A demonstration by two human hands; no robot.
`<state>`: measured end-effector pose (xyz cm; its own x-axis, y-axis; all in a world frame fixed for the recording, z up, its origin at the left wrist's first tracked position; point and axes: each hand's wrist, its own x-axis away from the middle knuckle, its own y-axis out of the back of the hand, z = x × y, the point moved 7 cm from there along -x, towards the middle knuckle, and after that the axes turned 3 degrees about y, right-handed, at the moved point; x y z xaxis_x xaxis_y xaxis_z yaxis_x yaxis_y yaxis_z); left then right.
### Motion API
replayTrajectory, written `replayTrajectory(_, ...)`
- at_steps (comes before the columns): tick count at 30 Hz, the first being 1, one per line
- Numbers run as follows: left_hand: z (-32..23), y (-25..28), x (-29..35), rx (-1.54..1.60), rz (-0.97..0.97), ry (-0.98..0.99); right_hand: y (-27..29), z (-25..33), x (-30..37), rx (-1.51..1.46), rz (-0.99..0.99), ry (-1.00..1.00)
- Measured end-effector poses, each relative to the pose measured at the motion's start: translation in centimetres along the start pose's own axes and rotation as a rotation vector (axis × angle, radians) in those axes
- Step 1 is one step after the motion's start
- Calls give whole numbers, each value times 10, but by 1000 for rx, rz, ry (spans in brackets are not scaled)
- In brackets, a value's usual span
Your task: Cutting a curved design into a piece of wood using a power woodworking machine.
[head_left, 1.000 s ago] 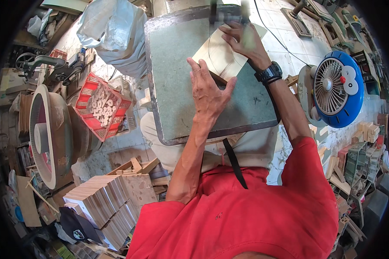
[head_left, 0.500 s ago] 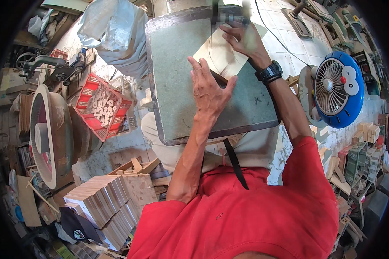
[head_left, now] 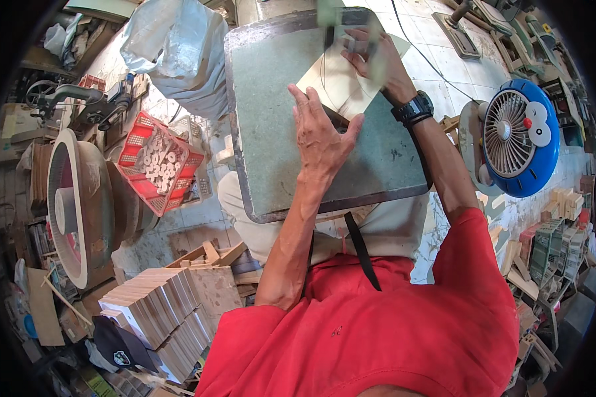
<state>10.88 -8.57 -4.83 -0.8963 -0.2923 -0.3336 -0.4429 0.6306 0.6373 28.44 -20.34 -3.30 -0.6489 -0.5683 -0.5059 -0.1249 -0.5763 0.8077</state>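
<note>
A pale, thin wooden board (head_left: 344,84) with a curved line drawn on it lies at an angle on the grey machine table (head_left: 265,132). My left hand (head_left: 319,137) grips its near corner, fingers along the left edge and thumb at the right. On the far right part, my right hand (head_left: 385,66) holds the board with bent fingers; a black watch (head_left: 414,110) is on that wrist. Blurred machine parts (head_left: 330,30) stand over the board's far end and partly hide the right fingers. Where the board meets the tool cannot be made out.
To the left, a red plastic basket (head_left: 131,142) holds small wooden pieces beside a large wheel-shaped machine part (head_left: 79,212). Stacked boards (head_left: 146,301) and a dark cap (head_left: 116,344) lie at lower left. A blue fan (head_left: 543,159) stands at right, near a cable (head_left: 437,74).
The blurred machine part at the far end shows in a different position. Both hands and the board stay almost in place.
</note>
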Motion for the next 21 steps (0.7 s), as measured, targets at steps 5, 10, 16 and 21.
replayTrajectory(5,1,1,-3,1,12,-3,8,11,0,138,-72,133)
replayTrajectory(10,1,2,-4,5,1,-28,5,3,-1,27,-35,42)
replayTrajectory(16,4,1,-4,15,43,22,5,3,0,24,-28,33)
replayTrajectory(21,3,0,-7,0,19,-21,10,7,0,117,-102,124)
